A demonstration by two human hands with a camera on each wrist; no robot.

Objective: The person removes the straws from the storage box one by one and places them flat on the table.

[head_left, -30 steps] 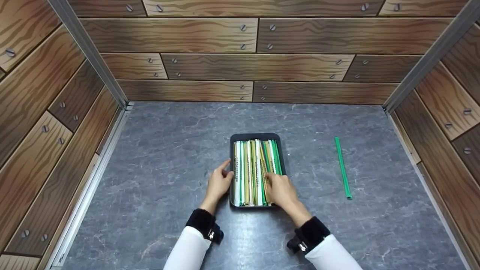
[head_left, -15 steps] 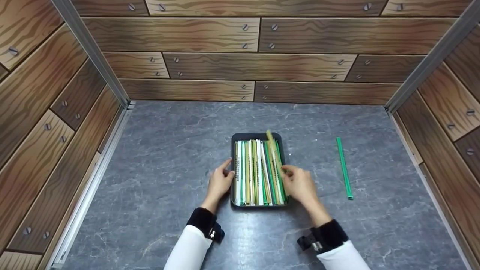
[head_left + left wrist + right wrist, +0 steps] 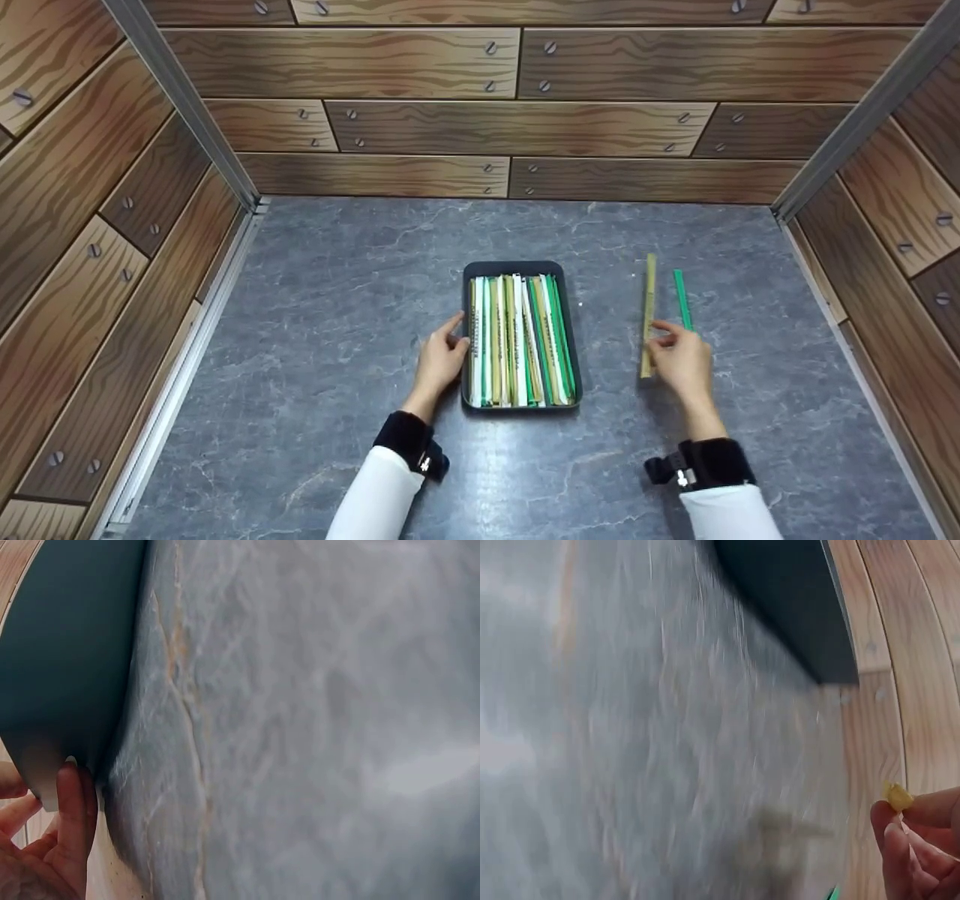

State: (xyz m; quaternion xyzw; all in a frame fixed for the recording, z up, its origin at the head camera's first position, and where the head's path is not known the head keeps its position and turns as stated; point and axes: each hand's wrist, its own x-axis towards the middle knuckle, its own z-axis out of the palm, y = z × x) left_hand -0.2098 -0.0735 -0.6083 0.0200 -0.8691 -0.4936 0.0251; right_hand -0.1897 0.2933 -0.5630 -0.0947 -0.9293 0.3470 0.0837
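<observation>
My right hand point(image 3: 682, 364) pinches a long thin yellow stick point(image 3: 649, 292) between thumb and fingers, right of the dark tray. Its yellow end point(image 3: 898, 797) pokes out at the fingertips in the right wrist view. The black tray point(image 3: 514, 268) is packed with several similar green, white and yellow sticks point(image 3: 517, 341) standing side by side, some with printed lettering. My left hand point(image 3: 439, 364) rests its fingertips against the tray's left side; in the left wrist view its fingers point(image 3: 71, 817) touch the dark wall. A green stick point(image 3: 682, 300) lies beyond my right hand, its near part hidden.
The grey marbled surface point(image 3: 345, 300) reaches around the tray. Wood-patterned walls enclose it: a back wall point(image 3: 420, 127), a left wall point(image 3: 82, 300) and a right wall point(image 3: 892, 247), with metal strips along the corners.
My right hand has drawn a yellow stick out of the tray and carried it right, beside the green stick. My left hand has stayed at the tray's side.
</observation>
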